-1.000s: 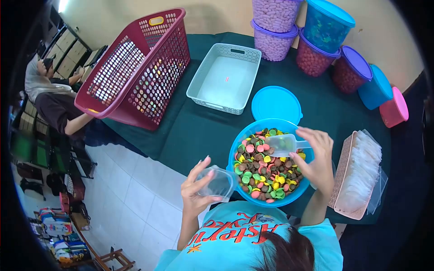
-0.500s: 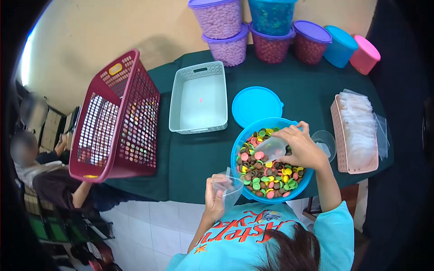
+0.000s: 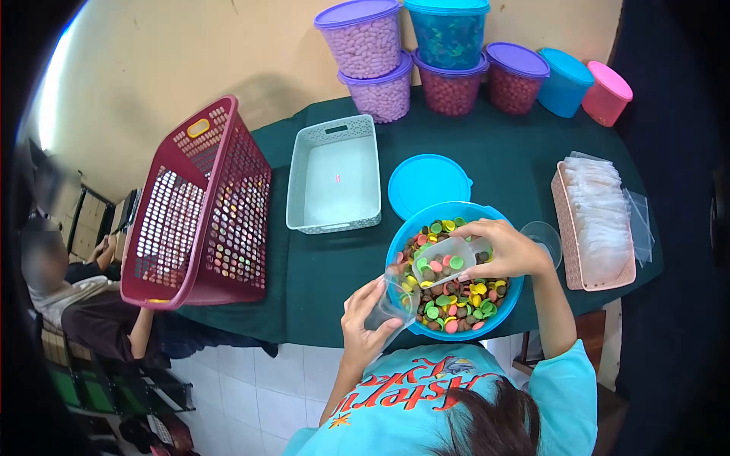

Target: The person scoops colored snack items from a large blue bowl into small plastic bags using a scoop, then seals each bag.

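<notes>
My right hand (image 3: pixel 508 249) grips a clear plastic scoop (image 3: pixel 447 257) loaded with colored candy discs, held over a round blue tub (image 3: pixel 498 322). Brown, green, yellow and pink candies (image 3: pixel 441 310) fill that tub. At its left rim, my left hand (image 3: pixel 363 323) pinches a clear plastic bag (image 3: pixel 400 299), its mouth spread and facing the scoop. A blue lid (image 3: pixel 430 186) lies just behind the tub. Beside my right wrist is a clear round container (image 3: pixel 549 237), partly hidden.
A pale green basket (image 3: pixel 334 178) and a tall maroon basket (image 3: pixel 236 220) stand to the left. On the right, a pink basket (image 3: pixel 574 235) holds plastic bags (image 3: pixel 597 205). Lidded tubs (image 3: pixel 449 87) line the back. A seated person (image 3: pixel 91 304) is at far left.
The scoop has come up out of the candies, now loaded and more level. My left hand has brought the bag up and right, close to the scoop.
</notes>
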### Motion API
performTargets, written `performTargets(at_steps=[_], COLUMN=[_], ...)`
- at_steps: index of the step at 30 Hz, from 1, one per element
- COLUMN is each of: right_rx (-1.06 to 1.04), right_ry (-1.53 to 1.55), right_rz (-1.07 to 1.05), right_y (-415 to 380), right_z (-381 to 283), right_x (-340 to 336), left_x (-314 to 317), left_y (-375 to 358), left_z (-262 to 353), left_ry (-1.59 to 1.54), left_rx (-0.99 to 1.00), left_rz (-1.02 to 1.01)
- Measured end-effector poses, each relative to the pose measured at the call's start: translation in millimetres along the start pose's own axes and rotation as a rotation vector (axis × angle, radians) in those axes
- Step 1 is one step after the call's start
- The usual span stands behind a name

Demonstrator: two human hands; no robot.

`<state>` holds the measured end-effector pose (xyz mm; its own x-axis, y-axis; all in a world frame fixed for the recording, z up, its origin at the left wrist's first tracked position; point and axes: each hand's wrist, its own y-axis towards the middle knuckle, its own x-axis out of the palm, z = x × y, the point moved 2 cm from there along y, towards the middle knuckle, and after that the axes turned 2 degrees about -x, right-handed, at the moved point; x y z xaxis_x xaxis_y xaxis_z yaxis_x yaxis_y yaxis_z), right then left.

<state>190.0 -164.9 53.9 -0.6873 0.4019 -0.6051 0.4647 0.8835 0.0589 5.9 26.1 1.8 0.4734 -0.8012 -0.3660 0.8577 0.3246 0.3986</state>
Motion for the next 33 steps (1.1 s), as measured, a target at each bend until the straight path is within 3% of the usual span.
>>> performTargets(at_steps=[1,3,8,10,13,16,18,20,22,25,26,28,33], right_rx=[-0.013,-0.228,-0.328,-0.494,-0.565,-0.587,-0.585,-0.529,-0.514,-0.336,-0.215,-0.072,-0.056], right_ry=[0.003,-0.142,-0.323,-0.598,-0.864,-0.906,-0.914,-1.036,-0.951,-1.006,-1.034,-1.050,-0.995], right_rz=[-0.015,0.004,-0.146,-0.220,-0.238,-0.342,-0.351,-0.238,-0.139,-0.101,-0.195,-0.288,-0.131], right_y=[0.6,1.5,13.1,16.7,15.9,14.3,9.6,5.4,-0.8,-12.2,-17.2,-24.3,-27.3], right_z=[-2.7,-12.5,-64.5,-86.3,-106.9,-120.7,-124.6,-124.9,-114.4,-99.4,-90.6,-73.3,-40.0], right_x=[-5.0,-17.5,-27.0,-14.9,-0.1,-0.9,-5.4,-18.4,-32.7,-46.8,-44.2,-36.7,-9.8], left_x=[2.3,7.0,25.6,33.1,39.0,44.3,45.2,40.8,34.7,25.8,23.5,19.6,10.6], left_y=[-2.2,-7.9,-20.7,-23.6,-26.6,-27.5,-27.9,-30.3,-27.9,-27.8,-26.8,-23.6,-11.4], left_z=[3.1,10.0,28.2,33.2,44.8,50.6,49.6,41.5,42.8,32.0,30.6,28.3,19.5], left_ry=[0.066,0.083,0.044,0.177,0.150,0.250,0.256,0.160,0.148,0.044,0.035,-0.035,-0.115], left_rx=[0.004,-0.027,-0.120,-0.075,-0.094,-0.087,-0.091,-0.099,-0.079,-0.089,-0.088,-0.129,-0.083], left_rz=[0.017,0.067,0.185,0.152,0.199,0.233,0.265,0.300,0.304,0.273,0.259,0.154,-0.032])
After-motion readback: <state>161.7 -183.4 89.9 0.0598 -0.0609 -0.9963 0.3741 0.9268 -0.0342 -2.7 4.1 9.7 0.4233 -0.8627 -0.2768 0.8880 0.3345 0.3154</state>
